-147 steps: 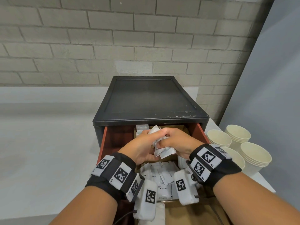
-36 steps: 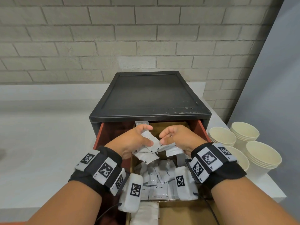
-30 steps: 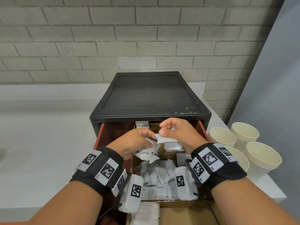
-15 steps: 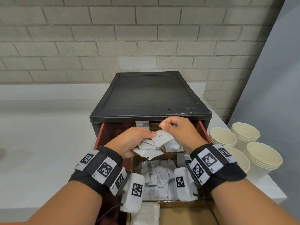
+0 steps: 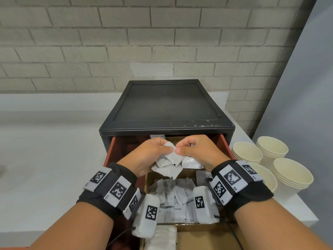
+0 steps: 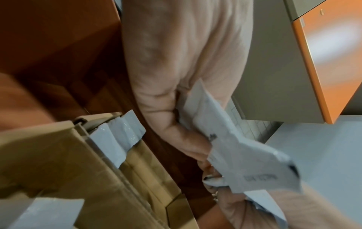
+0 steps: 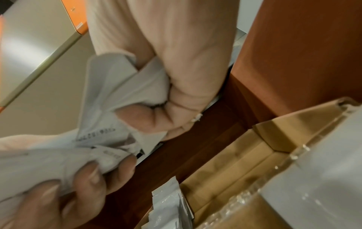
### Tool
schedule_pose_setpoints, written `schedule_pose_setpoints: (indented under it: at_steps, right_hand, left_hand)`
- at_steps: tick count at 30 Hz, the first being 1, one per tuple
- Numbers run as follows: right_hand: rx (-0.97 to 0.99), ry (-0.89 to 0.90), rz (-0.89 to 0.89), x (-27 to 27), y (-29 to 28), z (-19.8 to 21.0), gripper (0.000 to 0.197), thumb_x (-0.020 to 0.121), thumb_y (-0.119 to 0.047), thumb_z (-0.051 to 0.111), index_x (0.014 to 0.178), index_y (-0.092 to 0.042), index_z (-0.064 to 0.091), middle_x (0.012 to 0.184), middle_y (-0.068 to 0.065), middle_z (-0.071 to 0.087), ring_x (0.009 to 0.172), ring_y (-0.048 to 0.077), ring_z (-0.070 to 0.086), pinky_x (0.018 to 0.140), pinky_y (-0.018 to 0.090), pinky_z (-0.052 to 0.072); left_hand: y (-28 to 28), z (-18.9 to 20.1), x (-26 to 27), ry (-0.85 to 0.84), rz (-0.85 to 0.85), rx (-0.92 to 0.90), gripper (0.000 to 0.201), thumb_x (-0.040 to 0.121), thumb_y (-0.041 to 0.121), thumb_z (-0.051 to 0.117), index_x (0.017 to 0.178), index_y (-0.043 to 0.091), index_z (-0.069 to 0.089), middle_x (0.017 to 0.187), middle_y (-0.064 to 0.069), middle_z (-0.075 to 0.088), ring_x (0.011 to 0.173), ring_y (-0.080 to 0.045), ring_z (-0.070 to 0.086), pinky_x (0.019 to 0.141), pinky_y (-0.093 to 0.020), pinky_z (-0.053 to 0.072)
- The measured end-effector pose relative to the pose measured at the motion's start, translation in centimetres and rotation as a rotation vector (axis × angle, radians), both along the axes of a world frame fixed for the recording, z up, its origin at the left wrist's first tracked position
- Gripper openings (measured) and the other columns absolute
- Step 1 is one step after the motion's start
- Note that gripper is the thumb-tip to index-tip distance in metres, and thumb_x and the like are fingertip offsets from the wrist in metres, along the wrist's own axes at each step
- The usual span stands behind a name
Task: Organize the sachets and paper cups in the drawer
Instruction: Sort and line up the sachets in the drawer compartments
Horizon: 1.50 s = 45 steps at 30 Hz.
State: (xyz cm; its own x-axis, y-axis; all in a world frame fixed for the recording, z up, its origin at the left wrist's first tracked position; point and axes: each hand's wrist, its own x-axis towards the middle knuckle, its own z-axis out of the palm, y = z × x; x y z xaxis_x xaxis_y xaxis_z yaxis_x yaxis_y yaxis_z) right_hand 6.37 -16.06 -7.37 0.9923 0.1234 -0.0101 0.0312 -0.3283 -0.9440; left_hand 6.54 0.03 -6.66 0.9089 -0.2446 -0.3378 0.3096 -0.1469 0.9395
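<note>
Over the open drawer (image 5: 110, 154), my left hand (image 5: 166, 152) grips a fanned bunch of white sachets (image 5: 168, 166). My right hand (image 5: 180, 150) pinches the top sachet (image 5: 173, 156) of that bunch, thumb against my left thumb, and holds further sachets (image 5: 191, 162) under its curled fingers. The left wrist view shows my fingers (image 6: 188, 148) curled round the sachets (image 6: 240, 151). Seen from the right wrist, my curled fingers (image 7: 156, 122) clamp crumpled sachets (image 7: 109, 96). More cream sachets (image 5: 173, 198) lie loose in a cardboard box (image 5: 201, 237) inside the drawer. Stacks of paper cups (image 5: 272, 154) stand on the counter to the right.
The drawer belongs to a black cabinet (image 5: 165, 109) against a brick wall. A white counter (image 5: 45, 159) stretches to the left. A few upright sachets (image 7: 168, 206) stand at the back of the box. A grey panel (image 5: 306, 87) rises to the right, behind the cups.
My right hand has brought its sachet down against the bunch in my left hand. The two thumbs now meet on it. Both hands stay over the drawer.
</note>
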Motion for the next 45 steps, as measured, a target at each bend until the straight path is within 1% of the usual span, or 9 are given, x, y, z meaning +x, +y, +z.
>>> schedule_pose_setpoints:
  at_steps: [6,11,13,17,25,32,37,41,45]
  right_hand:
    - [0.004,-0.021,-0.118,0.0,0.1,0.3,0.023,0.09,-0.026,0.058,0.084,-0.007,0.07,0.086,0.005,0.067,0.081,0.018,0.057,0.069,0.02,0.044]
    - [0.027,-0.091,-0.115,-0.3,0.2,0.6,0.021,0.093,-0.027,0.053,0.087,-0.014,0.068,0.086,0.018,0.063,0.077,0.027,0.051,0.061,0.018,0.04]
    - [0.018,-0.098,-0.094,-0.3,0.4,0.5,0.013,0.092,-0.021,0.056,0.086,-0.015,0.066,0.083,0.009,0.063,0.076,0.021,0.055,0.064,0.016,0.041]
    - [0.004,-0.133,-0.1,-0.1,0.5,0.3,0.01,0.09,-0.017,0.057,0.082,-0.015,0.063,0.079,0.002,0.058,0.071,0.007,0.05,0.067,0.016,0.042]
    - [0.053,-0.047,-0.105,0.1,0.4,0.5,0.03,0.09,-0.03,0.058,0.091,-0.002,0.066,0.081,0.008,0.061,0.074,0.017,0.055,0.07,0.024,0.044]
    - [0.051,-0.061,-0.082,0.0,0.1,0.7,0.018,0.085,-0.004,0.059,0.071,-0.015,0.063,0.079,0.008,0.063,0.07,0.017,0.057,0.066,0.03,0.046]
    - [0.182,-0.184,-0.014,-0.7,0.2,1.0,0.022,0.085,0.002,0.06,0.081,-0.018,0.07,0.081,-0.008,0.067,0.071,-0.007,0.063,0.066,0.006,0.049]
    - [0.191,-0.119,0.088,-1.0,0.5,1.2,0.025,0.083,0.008,0.059,0.078,-0.013,0.072,0.08,-0.003,0.069,0.076,0.002,0.066,0.071,0.014,0.052]
    - [0.188,-0.061,0.014,-0.6,0.2,1.4,0.048,0.077,0.017,0.039,0.082,-0.018,0.07,0.08,0.0,0.058,0.072,0.007,0.05,0.078,0.025,0.043]
  left_hand:
    - [0.4,-0.6,0.4,-0.047,-0.004,0.06,0.031,0.089,0.0,0.057,0.102,0.028,0.054,0.12,-0.017,0.054,0.101,-0.033,0.059,0.08,-0.037,0.051]
    - [0.3,-0.5,-0.2,-0.081,-0.05,0.106,0.035,0.089,-0.005,0.051,0.067,0.016,0.067,0.099,-0.02,0.065,0.083,-0.031,0.056,0.07,-0.034,0.048]
    - [0.1,-0.2,-0.4,-0.044,-0.09,0.069,0.039,0.087,-0.007,0.047,0.06,0.012,0.069,0.087,-0.015,0.07,0.073,-0.024,0.061,0.065,-0.029,0.05]
    - [-0.3,0.2,-0.9,0.026,-0.148,0.014,0.021,0.086,0.005,0.052,0.071,0.006,0.067,0.07,-0.01,0.065,0.06,-0.019,0.06,0.061,-0.027,0.048]
    - [0.1,0.1,-0.5,-0.095,-0.126,0.059,0.015,0.086,0.007,0.063,0.072,0.008,0.067,0.066,-0.006,0.069,0.056,-0.014,0.063,0.052,-0.02,0.051]
    - [0.5,-0.1,0.1,-0.024,0.075,0.034,0.014,0.087,0.016,0.059,0.081,0.005,0.066,0.091,-0.023,0.065,0.082,-0.03,0.062,0.063,-0.028,0.047]
    - [0.7,-0.1,0.3,0.077,0.024,-0.08,0.053,0.095,0.041,0.045,0.064,0.005,0.07,0.076,-0.014,0.071,0.064,-0.022,0.065,0.064,-0.029,0.054]
    - [0.6,0.2,0.0,0.076,0.024,-0.146,0.024,0.092,0.021,0.056,0.098,0.001,0.067,0.088,-0.016,0.068,0.071,-0.023,0.065,0.072,-0.032,0.053]
    - [0.9,0.3,0.1,0.05,0.065,-0.094,0.016,0.088,0.012,0.06,0.097,0.0,0.062,0.082,-0.015,0.069,0.071,-0.024,0.067,0.067,-0.031,0.054]
